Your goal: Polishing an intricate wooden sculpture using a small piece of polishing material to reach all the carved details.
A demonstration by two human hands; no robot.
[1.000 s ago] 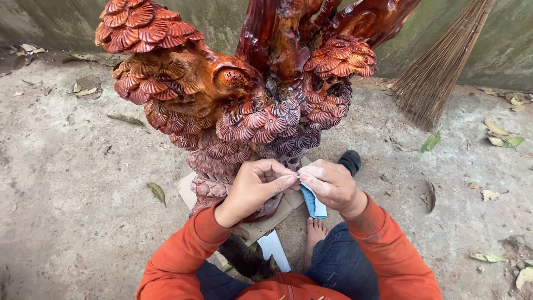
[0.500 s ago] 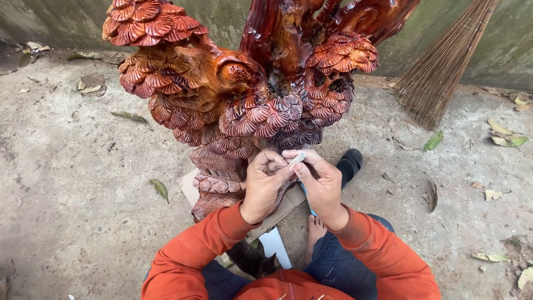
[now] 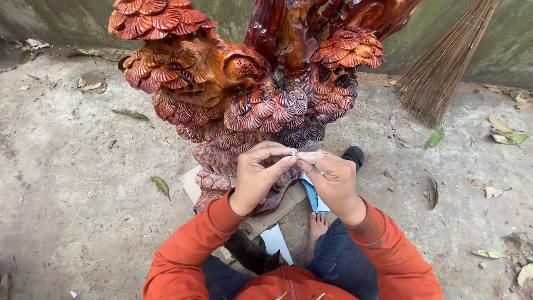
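A tall reddish-brown carved wooden sculpture (image 3: 250, 83) with scale-like clusters stands in front of me on a piece of cardboard (image 3: 191, 186). My left hand (image 3: 261, 175) and my right hand (image 3: 330, 178) meet just below its lower carving, fingertips pinched together on a small pale object (image 3: 294, 154) too tiny to identify. A folded blue-and-white sheet (image 3: 313, 197) hangs under my right hand; whether the hand grips it is unclear. Both arms wear orange sleeves.
A straw broom (image 3: 444, 66) leans on the grey wall at the upper right. Dry leaves (image 3: 502, 130) lie scattered on the concrete floor. A white sheet (image 3: 276, 241) and my bare foot (image 3: 317, 228) are near my knees. A black object (image 3: 353, 155) sits behind my right hand.
My hands have come together, from slightly apart, at the small pale object. The view has shifted down a little and the blue sheet now hangs lower under my right hand.
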